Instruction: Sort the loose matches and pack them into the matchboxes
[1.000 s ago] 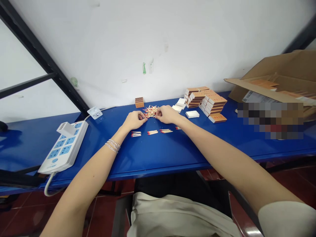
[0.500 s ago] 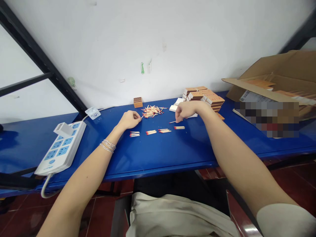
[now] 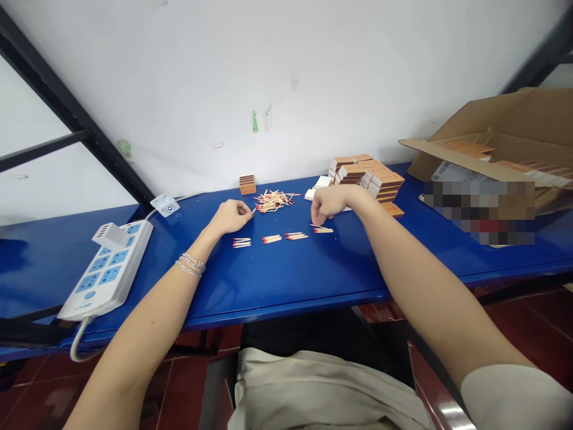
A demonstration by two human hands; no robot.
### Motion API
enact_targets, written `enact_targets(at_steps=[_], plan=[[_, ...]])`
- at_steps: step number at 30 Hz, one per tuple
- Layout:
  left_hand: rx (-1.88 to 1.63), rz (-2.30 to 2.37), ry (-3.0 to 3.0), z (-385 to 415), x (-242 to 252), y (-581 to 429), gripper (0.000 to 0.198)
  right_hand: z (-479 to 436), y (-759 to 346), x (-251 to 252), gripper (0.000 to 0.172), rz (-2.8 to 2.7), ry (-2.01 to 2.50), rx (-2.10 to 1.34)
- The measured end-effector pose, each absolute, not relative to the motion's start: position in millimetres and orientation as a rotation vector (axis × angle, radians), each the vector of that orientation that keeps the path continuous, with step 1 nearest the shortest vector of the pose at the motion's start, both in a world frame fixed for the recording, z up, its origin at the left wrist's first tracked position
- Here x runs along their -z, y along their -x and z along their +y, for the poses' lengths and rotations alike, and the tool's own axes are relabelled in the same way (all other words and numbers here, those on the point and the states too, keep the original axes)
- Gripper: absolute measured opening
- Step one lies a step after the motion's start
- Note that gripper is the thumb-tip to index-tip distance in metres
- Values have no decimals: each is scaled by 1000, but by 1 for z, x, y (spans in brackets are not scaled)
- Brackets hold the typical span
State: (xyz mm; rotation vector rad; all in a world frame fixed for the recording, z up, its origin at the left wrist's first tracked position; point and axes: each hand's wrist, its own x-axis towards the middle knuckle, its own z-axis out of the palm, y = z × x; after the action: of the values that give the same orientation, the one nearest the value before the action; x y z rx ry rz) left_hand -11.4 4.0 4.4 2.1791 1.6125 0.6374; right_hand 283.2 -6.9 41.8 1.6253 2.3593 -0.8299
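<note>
My left hand [image 3: 233, 216] is closed in a pinch on a match [image 3: 253, 210] at the left edge of a loose heap of red-tipped matches [image 3: 275, 202]. Over the rightmost small group of matches [image 3: 323, 230], my right hand [image 3: 330, 202] points down with thumb and finger together on another match [image 3: 316, 225], partly hidden by the fingertips. Left of that group, more small groups lie in a row: one at the far left [image 3: 242, 243], one beside it [image 3: 271, 239], and one nearer the middle [image 3: 296, 236]. Their red heads point left.
Stacked orange matchboxes [image 3: 376, 176] stand behind my right hand, with white box trays [image 3: 321, 183] beside them. A small matchbox stack [image 3: 247, 184] sits against the wall. An open carton [image 3: 474, 128] is at the right; a white power strip [image 3: 110, 266] lies at the left.
My right hand has come down and slightly left, bringing its match to the rightmost group. My left hand keeps its pinch beside the heap. The whole view has shifted slightly.
</note>
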Motion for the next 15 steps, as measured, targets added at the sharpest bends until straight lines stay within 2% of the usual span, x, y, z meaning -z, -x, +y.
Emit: enact_targets(at_steps=[8, 15], plan=[[-645, 1563, -2183, 0, -5, 8, 9, -10, -288, -48, 18, 2324, -1612, 821], [-823, 1104, -1962, -19, -12, -10, 21, -11, -274, -44, 19, 2764, -1742, 860]])
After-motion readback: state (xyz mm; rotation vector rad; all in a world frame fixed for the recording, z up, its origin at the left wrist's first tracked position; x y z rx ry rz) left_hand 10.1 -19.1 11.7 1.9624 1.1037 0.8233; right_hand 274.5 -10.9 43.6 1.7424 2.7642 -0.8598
